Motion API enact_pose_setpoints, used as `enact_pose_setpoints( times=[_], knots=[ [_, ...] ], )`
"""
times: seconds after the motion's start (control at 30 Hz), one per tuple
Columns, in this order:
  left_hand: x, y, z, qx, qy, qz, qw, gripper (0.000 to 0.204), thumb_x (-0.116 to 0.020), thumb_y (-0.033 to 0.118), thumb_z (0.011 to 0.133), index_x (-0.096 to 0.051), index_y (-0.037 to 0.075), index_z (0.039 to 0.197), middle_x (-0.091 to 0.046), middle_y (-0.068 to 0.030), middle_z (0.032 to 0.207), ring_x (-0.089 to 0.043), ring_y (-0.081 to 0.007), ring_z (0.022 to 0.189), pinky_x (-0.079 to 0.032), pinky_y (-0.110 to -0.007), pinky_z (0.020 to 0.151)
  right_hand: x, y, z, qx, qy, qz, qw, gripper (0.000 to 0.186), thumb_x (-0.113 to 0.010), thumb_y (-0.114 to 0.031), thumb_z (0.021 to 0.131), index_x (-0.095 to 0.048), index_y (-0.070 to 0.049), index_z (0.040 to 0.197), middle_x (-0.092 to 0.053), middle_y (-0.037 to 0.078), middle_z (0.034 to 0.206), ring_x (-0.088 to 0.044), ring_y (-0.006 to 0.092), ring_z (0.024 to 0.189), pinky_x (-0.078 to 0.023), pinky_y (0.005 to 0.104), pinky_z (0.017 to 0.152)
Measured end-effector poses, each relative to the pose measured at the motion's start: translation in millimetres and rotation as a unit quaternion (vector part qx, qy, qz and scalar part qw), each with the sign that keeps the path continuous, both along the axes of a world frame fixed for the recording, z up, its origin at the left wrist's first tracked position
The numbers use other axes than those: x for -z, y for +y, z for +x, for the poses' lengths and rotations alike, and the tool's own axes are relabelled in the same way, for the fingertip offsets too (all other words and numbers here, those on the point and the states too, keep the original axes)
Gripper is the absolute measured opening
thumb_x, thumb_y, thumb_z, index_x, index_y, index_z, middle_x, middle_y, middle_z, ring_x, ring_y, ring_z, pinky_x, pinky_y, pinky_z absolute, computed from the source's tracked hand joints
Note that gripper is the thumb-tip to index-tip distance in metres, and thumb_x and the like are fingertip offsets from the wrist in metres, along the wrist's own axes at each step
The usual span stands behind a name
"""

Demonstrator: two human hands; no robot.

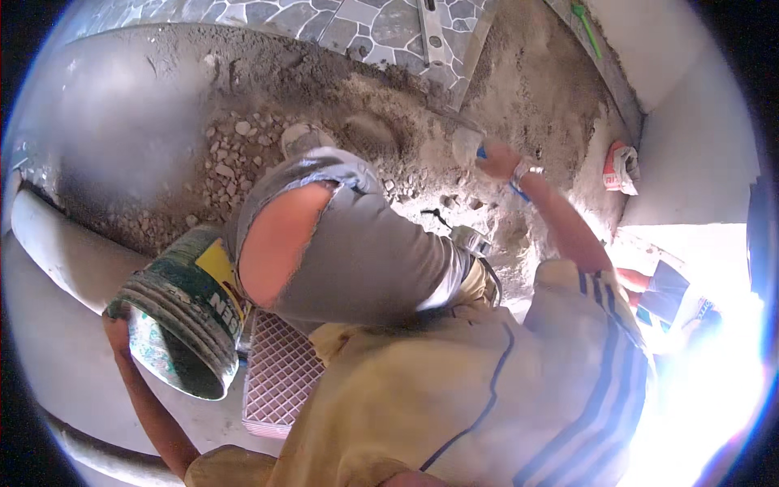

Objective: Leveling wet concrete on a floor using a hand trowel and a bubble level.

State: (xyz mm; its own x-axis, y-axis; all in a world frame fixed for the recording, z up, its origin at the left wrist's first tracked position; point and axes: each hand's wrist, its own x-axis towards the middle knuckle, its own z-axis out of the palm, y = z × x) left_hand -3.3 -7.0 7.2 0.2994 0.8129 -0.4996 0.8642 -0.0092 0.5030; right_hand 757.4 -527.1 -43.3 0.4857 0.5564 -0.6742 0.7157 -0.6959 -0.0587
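The ridged green bucket (178, 276) is tilted between eight and nine o'clock, its rim (166, 304) pinched by the left grip (118, 314); toward one, over gritty ground (552, 105), a blue-handled trowel (466, 148) is clasped by the right grip (497, 161). White lettering (222, 308) is seen beside the bucket's yellow patch (213, 264).

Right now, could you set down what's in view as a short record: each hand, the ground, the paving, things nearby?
Left hand: grips a tilted, dark green, yellow-marked plastic bucket at its rim
Right hand: holds a blue-handled metal trowel
Ground: rough, grey-brown, with loose pale stones
Paving: grey irregular stones, pale joints; long spirit level on top
Beside bucket: pinkish grid-patterned panel
Near pale wall: red-and-white bag
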Motion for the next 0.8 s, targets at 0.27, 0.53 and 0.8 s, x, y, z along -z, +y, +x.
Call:
enact_pose_setpoints(
  times=[0.27, 0.53, 0.8],
  knots=[
    [17, -1, -30, -0.037, 0.073, 0.15, 0.985, 0.018, -0.061, 0.016, 0.085, -0.064, -0.001, 0.09, -0.062, -0.0035, 0.08, -0.054, -0.0142, 0.074, -0.045, -0.03, 0.069, -14, 90, 47, -0.136, -0.016, -0.135, 0.981, 0.024, -0.057, -0.018, 0.073, -0.064, 0.003, 0.083, -0.065, 0.023, 0.078, -0.066, 0.0336, 0.071, -0.052, 0.0462, 0.063],
    [7, 4, -2, 0.046, 0.067, 0.047, 0.996, 0.036, -0.066, 0.031, 0.085, -0.062, -0.002, 0.097, -0.063, -0.0044, 0.087, -0.054, -0.0144, 0.079, -0.045, -0.03, 0.073, -31, 57, 57, -0.268, -0.07, -0.191, 0.942, 0.028, -0.052, -0.022, 0.075, -0.066, -0.001, 0.088, -0.065, 0.023, 0.081, -0.065, 0.0357, 0.077, -0.052, 0.0463, 0.071],
    [15, 7, -14, -0.001, 0.103, 0.063, 0.993, 0.038, -0.065, 0.03, 0.085, -0.061, -0.005, 0.1, -0.064, -0.012, 0.091, -0.056, -0.02, 0.083, -0.045, -0.034, 0.078, -34, 65, 49, -0.258, -0.117, -0.167, 0.944, 0.027, -0.051, -0.019, 0.074, -0.066, -0.001, 0.09, -0.065, 0.024, 0.089, -0.065, 0.0363, 0.084, -0.052, 0.045, 0.073]
  ],
)
